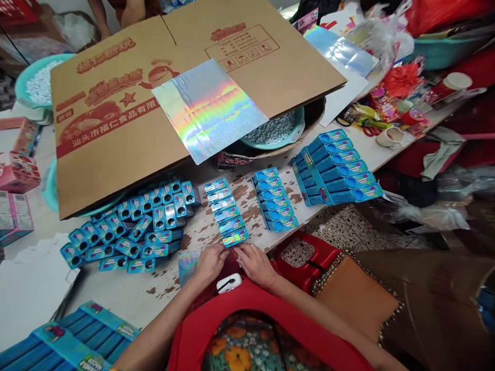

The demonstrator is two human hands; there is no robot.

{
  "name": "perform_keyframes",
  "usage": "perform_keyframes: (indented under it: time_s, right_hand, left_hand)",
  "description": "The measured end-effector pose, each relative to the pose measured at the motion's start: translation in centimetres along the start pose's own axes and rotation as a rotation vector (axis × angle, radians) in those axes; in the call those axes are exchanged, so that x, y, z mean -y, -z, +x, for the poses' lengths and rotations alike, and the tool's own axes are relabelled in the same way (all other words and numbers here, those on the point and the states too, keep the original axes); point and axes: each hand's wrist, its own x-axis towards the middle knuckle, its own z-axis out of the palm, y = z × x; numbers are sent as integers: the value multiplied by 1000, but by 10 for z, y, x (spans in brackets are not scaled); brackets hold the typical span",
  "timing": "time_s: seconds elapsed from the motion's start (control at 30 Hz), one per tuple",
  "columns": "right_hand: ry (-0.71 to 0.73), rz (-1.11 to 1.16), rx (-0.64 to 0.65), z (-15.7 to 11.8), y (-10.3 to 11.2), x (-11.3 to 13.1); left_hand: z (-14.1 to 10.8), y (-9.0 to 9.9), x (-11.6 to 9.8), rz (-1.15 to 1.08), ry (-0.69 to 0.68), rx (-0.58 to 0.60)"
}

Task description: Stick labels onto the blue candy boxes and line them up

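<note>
My left hand [212,264] and my right hand [257,264] meet at the near end of a row of narrow blue boxes [223,208] with shiny holographic patches on their ends. Curled fingers of both hands grip the nearest blue box [235,237] from either side; the fingertips are partly hidden. Right of this row stands another row of blue boxes [275,200] with round blue discs on their ends. On the left are many loose blue boxes [141,226] with dark round holes. Beside my left wrist lies a small holographic sheet [187,267].
A large flattened cardboard box [127,118] covers the back, with a holographic sheet [211,111] on it. Under its edge sits a basin of grey pellets [275,129]. Joined blue packs [336,167] stand right; more blue packs [73,340] lie front left. A red stool [301,257] is beside me.
</note>
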Motion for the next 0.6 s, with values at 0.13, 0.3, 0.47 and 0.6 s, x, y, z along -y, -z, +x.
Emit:
perform_keyframes:
  time_s: [0.13,0.3,0.47,0.6]
  right_hand:
    - [117,-47,-42,-9,2,-4]
    - [65,46,-81,-8,3,-5]
    - [51,227,-151,-4,35,-6]
    - [-173,265,-545,-16,100,-35]
  left_hand:
    - [1,2,1,-16,24,1]
    - [7,1,1,-12,54,23]
    - [-4,10,-4,109,-1,37]
    - [-21,39,-21,141,-159,-74]
